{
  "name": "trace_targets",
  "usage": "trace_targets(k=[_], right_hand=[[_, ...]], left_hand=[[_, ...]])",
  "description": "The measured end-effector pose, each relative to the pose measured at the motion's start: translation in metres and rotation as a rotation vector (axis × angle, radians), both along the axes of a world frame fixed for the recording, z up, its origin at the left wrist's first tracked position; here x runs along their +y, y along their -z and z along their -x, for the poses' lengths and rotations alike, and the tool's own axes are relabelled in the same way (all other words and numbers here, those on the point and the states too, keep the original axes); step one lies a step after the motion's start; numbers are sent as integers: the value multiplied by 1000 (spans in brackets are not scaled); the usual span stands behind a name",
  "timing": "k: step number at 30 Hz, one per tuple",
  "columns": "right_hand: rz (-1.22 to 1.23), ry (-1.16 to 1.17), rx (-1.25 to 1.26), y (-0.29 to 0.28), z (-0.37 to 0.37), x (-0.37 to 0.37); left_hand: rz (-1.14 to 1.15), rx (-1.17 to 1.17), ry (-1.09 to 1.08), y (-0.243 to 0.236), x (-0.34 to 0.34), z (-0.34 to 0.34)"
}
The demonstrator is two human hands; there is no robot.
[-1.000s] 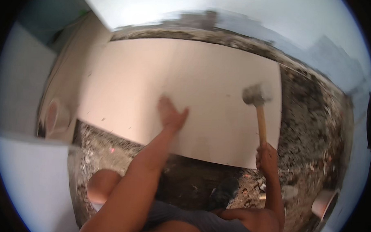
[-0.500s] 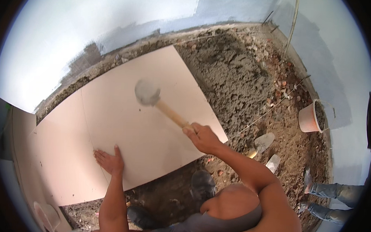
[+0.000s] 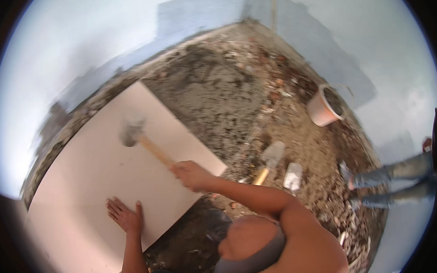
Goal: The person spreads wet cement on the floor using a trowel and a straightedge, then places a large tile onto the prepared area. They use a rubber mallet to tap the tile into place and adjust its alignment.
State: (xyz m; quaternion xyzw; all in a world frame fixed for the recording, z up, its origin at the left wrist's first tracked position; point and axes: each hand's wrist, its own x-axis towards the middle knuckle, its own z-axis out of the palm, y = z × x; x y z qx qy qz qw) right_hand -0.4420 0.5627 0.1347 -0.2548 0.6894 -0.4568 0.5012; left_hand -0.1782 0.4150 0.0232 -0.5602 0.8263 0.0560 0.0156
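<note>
The person's left hand (image 3: pixel 125 217) lies flat on a big, smooth, pale pink slab (image 3: pixel 82 189). Its fingers and thumb are spread and it holds nothing. The right hand (image 3: pixel 190 175) is curled round the near end of a mallet (image 3: pixel 154 150) with a wooden handle and a fat grey-white head. The mallet's head is a blur above the far part of the slab, and it is hard to tell if it touches.

A second ago the left hand was a blur too. Now it is clear, and it looks settled. Half a second ago the mallet was over the slab as well, so the hitting seems to be going on, with the left hand maybe feeling or steadying the slab.

The slab is on the ground, on the left. Just past its right edge is a bumpy patch of wet grey mortar (image 3: pixel 212 95). To the right of the right hand lie a grey metal trowel (image 3: pixel 274 153) with a yellow handle and a flat, pale metal tool (image 3: pixel 293 176). Farther off stands a pale orange plastic bucket (image 3: pixel 320 110). The view has turned right, so the bucket now sits closer to the middle. At the right edge are another person's legs in blue jeans (image 3: pixel 392 177).
</note>
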Motion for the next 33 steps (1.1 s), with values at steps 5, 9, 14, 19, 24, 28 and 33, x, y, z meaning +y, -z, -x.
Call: trace_targets(k=[5,9,14,19,24,28,33], right_hand=[[98,59,23,-56,-9,6],[27,-36,115,-68,31,40],[-390,-485,797,-127,92,92],[-885,-1047,1115,-135,85,105],[-1140,-1360,952,-91,75,116],[-1179,-1163,914,-86,87,96],[-1081,-1100,992,-77,80,116]], left_hand=[[-111,98,342,-18,57,68],[-28,198,344,-3,38,81],[-41,192,333,5,28,94],[-12,155,279,3,21,86],[-43,122,269,4,26,95],[-30,115,279,3,26,93],[-20,145,280,6,24,94]])
